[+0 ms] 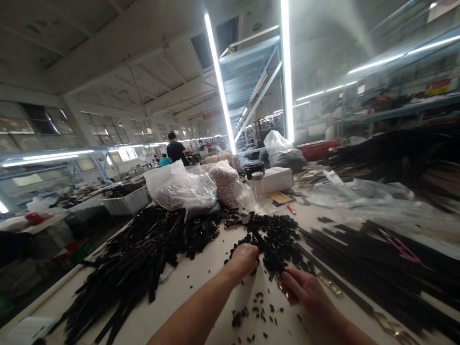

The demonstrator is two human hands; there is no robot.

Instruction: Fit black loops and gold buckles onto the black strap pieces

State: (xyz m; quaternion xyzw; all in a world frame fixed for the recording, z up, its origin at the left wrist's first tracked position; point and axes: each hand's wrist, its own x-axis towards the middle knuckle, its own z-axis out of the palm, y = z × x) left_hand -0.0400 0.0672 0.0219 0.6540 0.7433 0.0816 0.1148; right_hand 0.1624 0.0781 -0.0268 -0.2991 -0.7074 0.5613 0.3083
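My left hand (243, 261) is curled closed at the near edge of a heap of small black loops (276, 235), gripping a black strap (257, 237) that runs up out of the fist. My right hand (304, 287) is closed on the strap's gold buckle end (283, 287), just right of and below the left hand. Loose black loops (257, 314) lie scattered on the pale table (201, 282) between my forearms.
A big pile of black buckled straps (136, 258) lies at left, and long black straps (377, 268) at right. Clear plastic bags (187, 189), a white box (276, 178), a jar and a red lighter (291, 209) sit behind. A person stands far back.
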